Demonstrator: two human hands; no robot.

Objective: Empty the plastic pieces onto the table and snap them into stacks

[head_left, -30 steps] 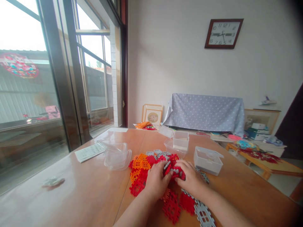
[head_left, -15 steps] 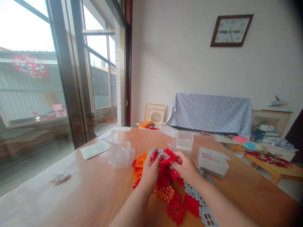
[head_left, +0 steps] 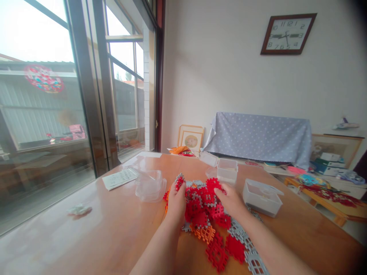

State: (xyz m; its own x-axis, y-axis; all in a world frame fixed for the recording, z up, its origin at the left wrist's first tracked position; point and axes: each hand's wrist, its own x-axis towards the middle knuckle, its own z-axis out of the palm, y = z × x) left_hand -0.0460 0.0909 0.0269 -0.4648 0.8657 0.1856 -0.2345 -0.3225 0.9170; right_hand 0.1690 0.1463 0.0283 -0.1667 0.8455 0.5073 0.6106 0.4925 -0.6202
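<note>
Your left hand (head_left: 176, 199) pinches a few red-and-gray pieces (head_left: 179, 181) between thumb and fingers, raised at the pile's left edge. Your right hand (head_left: 229, 198) grasps a red piece (head_left: 212, 185) by its near side, probably so most of its toothed rim stays exposed. The pile of plastic pieces (head_left: 200, 209) lies on the table (head_left: 114, 236) between your forearms, presumably for easy reach by both hands. The clear tub (head_left: 149, 188) and clear box (head_left: 262, 200) flank it, perhaps to leave the middle for the pieces. The wall clock (head_left: 288, 34) shows readable numerals; the paper pad (head_left: 119, 179) bears writing too small to read. No brand is legible.
</note>
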